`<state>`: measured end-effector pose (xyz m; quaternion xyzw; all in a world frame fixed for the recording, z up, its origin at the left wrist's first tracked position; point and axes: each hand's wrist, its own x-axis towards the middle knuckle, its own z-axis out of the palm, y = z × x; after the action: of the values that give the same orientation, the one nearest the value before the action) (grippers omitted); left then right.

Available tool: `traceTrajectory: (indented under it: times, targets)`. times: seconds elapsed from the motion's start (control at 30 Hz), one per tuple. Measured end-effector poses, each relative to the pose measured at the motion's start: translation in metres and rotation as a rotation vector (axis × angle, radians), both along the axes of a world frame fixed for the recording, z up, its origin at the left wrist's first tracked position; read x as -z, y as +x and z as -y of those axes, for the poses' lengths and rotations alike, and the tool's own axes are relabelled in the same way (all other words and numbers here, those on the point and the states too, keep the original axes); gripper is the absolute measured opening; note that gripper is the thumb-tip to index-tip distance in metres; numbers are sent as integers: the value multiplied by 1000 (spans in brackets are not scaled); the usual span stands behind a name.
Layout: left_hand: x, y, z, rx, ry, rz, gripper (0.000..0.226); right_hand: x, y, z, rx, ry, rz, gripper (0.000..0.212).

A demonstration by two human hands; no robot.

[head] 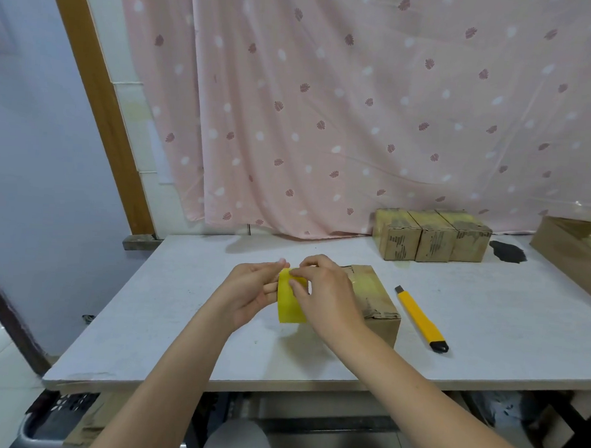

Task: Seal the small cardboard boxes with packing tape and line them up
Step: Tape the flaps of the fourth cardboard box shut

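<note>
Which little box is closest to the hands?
The lone cardboard box just behind the right hand. The other three boxes sit side by side in a row at the back of the table.

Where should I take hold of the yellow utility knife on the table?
Take the utility knife across the middle of its long yellow handle, from above. It lies flat on the table, nothing touching it, with clear space along both sides; keep off the far blade tip.

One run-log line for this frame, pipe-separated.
left hand, right hand: pinch yellow tape strip | open box: behind hands | sealed boxes: three in row | knife: on table
</note>
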<state>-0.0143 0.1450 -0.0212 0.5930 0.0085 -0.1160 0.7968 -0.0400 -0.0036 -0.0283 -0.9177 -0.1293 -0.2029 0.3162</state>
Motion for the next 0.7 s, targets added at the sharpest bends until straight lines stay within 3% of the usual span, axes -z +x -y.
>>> traceTrajectory:
  times: [0.17, 0.5, 0.63, 0.7]
  targets:
    - [-7, 1, 0, -39, -53, -3, 31, 3, 0, 0, -51, -96, 50, 31]
    - [-10, 3, -6, -44, -101, 26, 29, 10, 4, 6, -89, 171, 193, 19]
    - [-12, 4, -5, -68, -12, 101, 29, 9, 1, 11, -86, 253, 172, 19]
    - [-10, 6, -5, -127, 170, 167, 32, 7, 1, 16, -53, 292, 183, 20]
